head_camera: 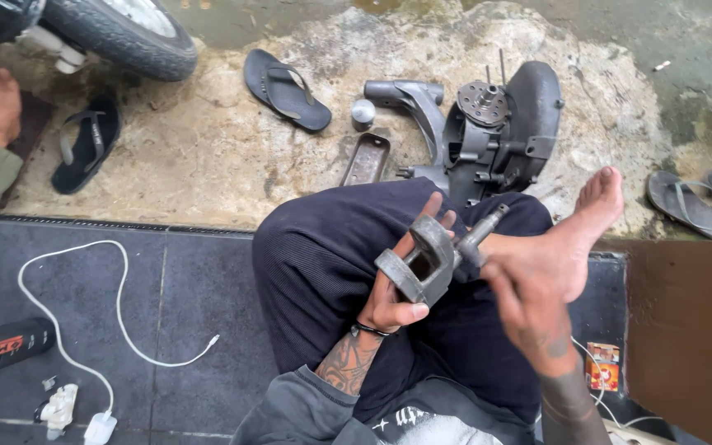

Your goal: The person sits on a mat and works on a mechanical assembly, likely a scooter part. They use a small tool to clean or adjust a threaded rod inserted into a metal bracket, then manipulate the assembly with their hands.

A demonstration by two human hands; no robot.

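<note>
We are sitting cross-legged at the edge of the dark tiled floor, holding a grey crankshaft above our lap. Our left hand is cradling it from below, fingers curled around the far side of the heavy web and the thumb pressing on the near edge, so the hand is closed around the part. Our right hand is blurring with motion; it is wrapping the shaft end just beside the web, though we cannot tell how tightly the fingers are pressing together. The threaded tip is pointing up and away, toward the engine casing that is lying on the rough concrete, beside a small metal cover and a black sandal. To handle this well, we judge that we are needing to keep the left grip firm on the web, since the weight is sitting there, and to be turning the shaft slowly with clean fingertips, staying off the threads and bearing surfaces. A white charger cable is trailing across the tiles to our left, well apart.
</note>
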